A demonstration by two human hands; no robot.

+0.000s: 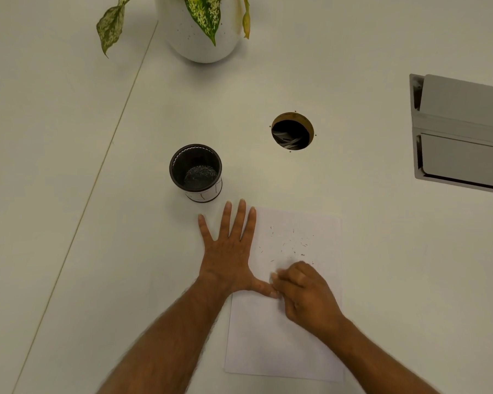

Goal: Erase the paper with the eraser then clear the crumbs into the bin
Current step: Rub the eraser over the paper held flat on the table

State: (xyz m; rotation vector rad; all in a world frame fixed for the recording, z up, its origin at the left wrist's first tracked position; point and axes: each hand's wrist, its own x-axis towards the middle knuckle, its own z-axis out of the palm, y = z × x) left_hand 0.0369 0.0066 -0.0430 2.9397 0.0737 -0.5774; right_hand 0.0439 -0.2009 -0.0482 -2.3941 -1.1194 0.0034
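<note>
— Status of the paper?

— The paper (pixel 285 336) lies flat on the white table (pixel 69 137), long side running away from the person. Dark crumbs (pixel 292 243) are scattered over its far half; the near half looks clean.

— Left hand?

— The left hand (pixel 225 257) is spread flat, fingers straight and splayed, pressing on the paper's left edge. Part of the palm is on the table, the thumb reaches across onto the sheet. It holds nothing.

— Right hand?

— The right hand (pixel 305 291) is over the middle of the paper, fingers curled tight, its fingertips just beside the left thumb. The hand is blurred, so I cannot make out the eraser itself; the curl suggests a pinch on something small, but I will not confirm it.

— The bin?

— The bin (pixel 195 172), a small dark round cup, stands upright on the table, just beyond the left fingertips and clear of the paper's far left corner. Something greyish lies in its bottom.

— Anything else on the surface?

— A round hole (pixel 292 131) in the table beyond the paper, to the right of the bin. A white pot (pixel 199 38) with speckled green leaves at the far edge. A grey flap (pixel 461 132) set in the table at far right. A seam (pixel 97 172) runs diagonally across the left side.
</note>
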